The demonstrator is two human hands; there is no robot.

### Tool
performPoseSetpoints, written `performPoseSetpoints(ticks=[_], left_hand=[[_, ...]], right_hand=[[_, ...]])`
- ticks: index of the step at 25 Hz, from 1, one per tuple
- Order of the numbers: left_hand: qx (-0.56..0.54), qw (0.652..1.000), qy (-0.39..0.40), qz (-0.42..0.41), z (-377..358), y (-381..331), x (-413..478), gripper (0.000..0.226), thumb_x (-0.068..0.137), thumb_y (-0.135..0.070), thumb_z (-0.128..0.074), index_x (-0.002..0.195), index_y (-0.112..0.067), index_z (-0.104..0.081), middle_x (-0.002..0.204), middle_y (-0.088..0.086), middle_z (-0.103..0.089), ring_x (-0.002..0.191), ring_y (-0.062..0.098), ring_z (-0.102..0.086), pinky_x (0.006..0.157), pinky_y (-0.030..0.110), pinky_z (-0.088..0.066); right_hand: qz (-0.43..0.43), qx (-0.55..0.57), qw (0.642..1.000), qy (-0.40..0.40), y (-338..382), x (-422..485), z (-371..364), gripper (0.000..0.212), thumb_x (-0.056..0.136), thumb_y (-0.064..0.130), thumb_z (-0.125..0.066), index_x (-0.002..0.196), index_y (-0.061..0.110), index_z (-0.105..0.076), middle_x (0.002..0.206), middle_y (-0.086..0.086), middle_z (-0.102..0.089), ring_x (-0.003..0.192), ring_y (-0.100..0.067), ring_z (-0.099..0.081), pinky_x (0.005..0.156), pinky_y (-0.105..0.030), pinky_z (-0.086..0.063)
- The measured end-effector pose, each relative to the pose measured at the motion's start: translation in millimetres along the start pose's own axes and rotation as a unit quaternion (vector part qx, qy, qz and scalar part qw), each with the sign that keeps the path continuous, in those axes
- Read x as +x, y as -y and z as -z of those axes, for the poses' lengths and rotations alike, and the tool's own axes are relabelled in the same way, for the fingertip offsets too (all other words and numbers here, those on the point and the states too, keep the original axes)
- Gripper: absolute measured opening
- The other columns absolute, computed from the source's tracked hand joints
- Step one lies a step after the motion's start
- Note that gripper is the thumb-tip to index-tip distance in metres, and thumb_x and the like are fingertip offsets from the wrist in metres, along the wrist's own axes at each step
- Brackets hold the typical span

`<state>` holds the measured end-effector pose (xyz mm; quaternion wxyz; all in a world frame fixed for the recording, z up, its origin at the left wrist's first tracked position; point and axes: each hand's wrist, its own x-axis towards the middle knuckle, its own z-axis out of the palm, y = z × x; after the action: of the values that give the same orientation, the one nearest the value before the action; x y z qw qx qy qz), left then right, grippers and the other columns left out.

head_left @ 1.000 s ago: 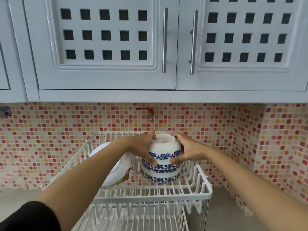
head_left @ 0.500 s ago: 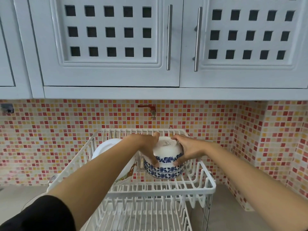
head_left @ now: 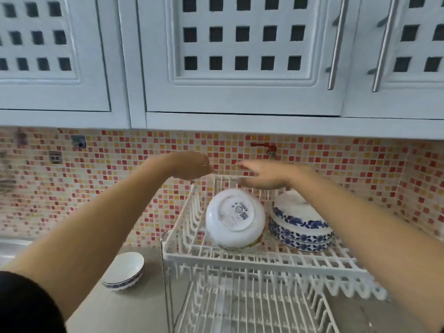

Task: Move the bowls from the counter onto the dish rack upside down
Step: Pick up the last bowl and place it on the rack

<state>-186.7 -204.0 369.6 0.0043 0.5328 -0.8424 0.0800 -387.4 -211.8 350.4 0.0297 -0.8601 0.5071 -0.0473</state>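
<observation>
White bowl (head_left: 236,218) upturned, round base label, print unreadable

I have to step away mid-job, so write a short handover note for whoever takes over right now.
Left hand and right hand: both open and empty, above the dish rack.
Done: blue-patterned bowls sit stacked upside down on the top tier, right side; a white bowl sits bottom-up beside them.
Left: one blue-rimmed bowl sits upright on the counter, left of the rack. Flip it onto the rack.

Two upturned bowls (head_left: 298,227) on rack (head_left: 240,257); one bowl (head_left: 125,270) on counter (head_left: 134,306) left.
</observation>
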Motion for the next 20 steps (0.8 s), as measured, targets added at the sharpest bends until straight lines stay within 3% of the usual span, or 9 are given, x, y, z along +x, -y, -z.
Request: performPoseSetpoints(ticks=[6,10,15,20], left_hand=[[-0.001,0.989,0.009,0.149,-44,157,-32,0.048,0.102,-0.034,-0.028,0.137,-0.008,-0.048,0.144,0.011,-0.048,0.133,0.029,-0.044,0.111,0.040,-0.032],[-0.034,0.976,0.043,0.212,-97,244,-47,0.054,0.101,-0.039,-0.026,0.140,-0.006,-0.044,0.146,0.013,-0.044,0.134,0.031,-0.042,0.112,0.042,-0.032],[-0.101,0.964,0.108,0.222,-198,300,-55,0.051,0.102,-0.034,-0.026,0.125,0.003,-0.052,0.121,0.017,-0.059,0.123,0.033,-0.053,0.106,0.040,-0.040],[-0.174,0.933,0.148,0.278,-310,326,-63,0.051,0.103,-0.030,-0.025,0.139,0.003,-0.039,0.147,0.021,-0.040,0.135,0.033,-0.040,0.111,0.038,-0.032]], right_hand=[[-0.007,-0.023,1.000,0.004,135,119,-26,0.056,0.097,0.043,-0.038,0.144,0.012,-0.033,0.151,-0.009,-0.035,0.135,-0.026,-0.038,0.112,-0.039,-0.031],[-0.075,-0.028,0.996,0.035,196,204,-75,0.051,0.098,0.036,-0.037,0.144,0.014,-0.035,0.151,-0.011,-0.034,0.135,-0.029,-0.038,0.110,-0.042,-0.035],[-0.175,0.051,0.980,0.086,227,258,-166,0.049,0.098,0.029,-0.038,0.143,0.010,-0.033,0.150,-0.014,-0.035,0.131,-0.031,-0.042,0.104,-0.039,-0.039],[-0.276,0.160,0.944,0.087,225,278,-284,0.056,0.097,0.039,-0.039,0.141,0.005,-0.034,0.145,-0.015,-0.040,0.130,-0.033,-0.043,0.103,-0.038,-0.039]])
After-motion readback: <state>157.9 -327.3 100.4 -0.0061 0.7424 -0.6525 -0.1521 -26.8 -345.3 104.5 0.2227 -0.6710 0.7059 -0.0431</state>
